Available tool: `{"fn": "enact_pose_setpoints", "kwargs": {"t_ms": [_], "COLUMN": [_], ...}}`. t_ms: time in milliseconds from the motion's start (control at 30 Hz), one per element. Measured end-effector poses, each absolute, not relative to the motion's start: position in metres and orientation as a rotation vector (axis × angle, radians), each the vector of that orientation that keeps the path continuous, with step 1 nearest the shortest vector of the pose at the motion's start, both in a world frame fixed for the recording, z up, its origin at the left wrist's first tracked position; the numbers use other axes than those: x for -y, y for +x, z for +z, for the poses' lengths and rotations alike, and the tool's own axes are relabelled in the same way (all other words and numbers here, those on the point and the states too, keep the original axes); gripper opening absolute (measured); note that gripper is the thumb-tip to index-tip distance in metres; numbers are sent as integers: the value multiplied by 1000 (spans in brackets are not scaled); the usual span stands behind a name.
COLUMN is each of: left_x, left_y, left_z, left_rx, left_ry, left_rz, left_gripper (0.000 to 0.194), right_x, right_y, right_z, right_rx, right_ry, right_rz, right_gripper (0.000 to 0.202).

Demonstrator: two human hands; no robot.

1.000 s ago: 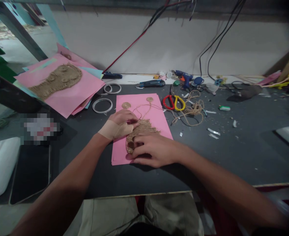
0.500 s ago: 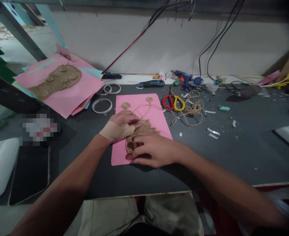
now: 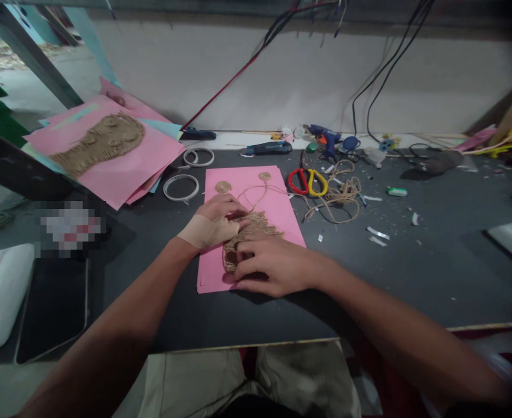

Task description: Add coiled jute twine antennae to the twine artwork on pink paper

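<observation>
A brown jute twine piece (image 3: 259, 223), made of tight side-by-side rows, lies on a pink paper sheet (image 3: 291, 223) in front of me. My left hand (image 3: 221, 219), with a tan wrap around its palm and wrist, holds the upper left side with curled fingers. From the right, my right hand (image 3: 271, 264) reaches over the lower part, its bent fingers gripping near the rounded end. My hands hide much of the piece. Above it on the paper sit a twine coil (image 3: 223, 187) and a smaller coil (image 3: 264, 176), from which a loose strand runs.
Scissors (image 3: 298, 182) with red and yellow handles lie beside tangled twine (image 3: 345, 191). Behind are a box cutter (image 3: 267, 148) and a blue glue gun (image 3: 328, 139). Tape rings (image 3: 181, 188) and stacked pink sheets (image 3: 121, 180) are at left, with a dark tablet (image 3: 53, 307) nearer.
</observation>
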State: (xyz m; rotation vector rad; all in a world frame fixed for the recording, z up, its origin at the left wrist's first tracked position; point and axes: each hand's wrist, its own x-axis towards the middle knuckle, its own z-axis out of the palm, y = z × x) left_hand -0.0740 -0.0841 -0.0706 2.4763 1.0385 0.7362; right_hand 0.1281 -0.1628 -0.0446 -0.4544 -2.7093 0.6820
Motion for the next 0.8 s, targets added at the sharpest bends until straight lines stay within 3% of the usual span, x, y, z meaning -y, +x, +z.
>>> {"fn": "enact_pose_setpoints", "kwargs": {"t_ms": [800], "left_x": [84], "left_y": [-73], "left_z": [-71], "left_rx": [-1023], "left_ry": [2457], "left_rz": [665], "left_gripper": [26], "right_x": [162], "right_y": [128], "right_z": [-45], "right_rx": [2718], "right_ry": [-459], "right_rz": [683], "right_gripper": [26]}}
